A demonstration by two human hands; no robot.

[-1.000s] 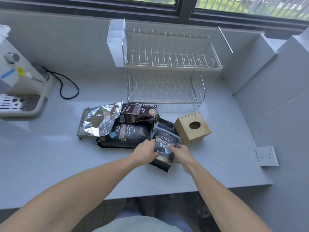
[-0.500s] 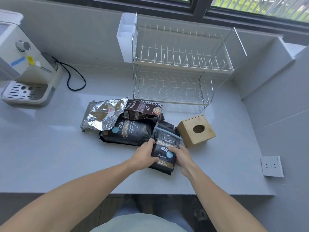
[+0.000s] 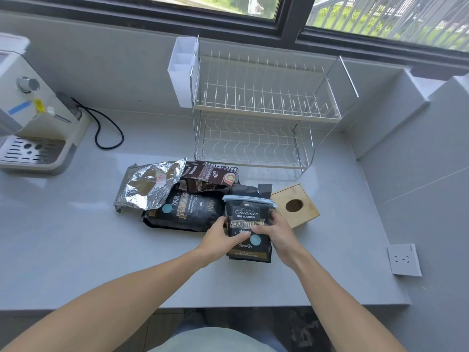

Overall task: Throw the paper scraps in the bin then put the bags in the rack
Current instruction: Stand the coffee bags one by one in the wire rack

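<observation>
Just in front of the rack (image 3: 264,115), clipped black coffee bag (image 3: 247,219) stands upright, left hand (image 3: 220,237) and right hand (image 3: 278,233) gripping its sides. Looks soft-walled, slick, moderately heavy; best held low on both flanks, not by the clip.

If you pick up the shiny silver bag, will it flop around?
Probably. The silver foil bag looks crinkled and fairly flat, so it likely bends, feels light and crackles. Its torn-open top could spill whatever is left inside.
</observation>
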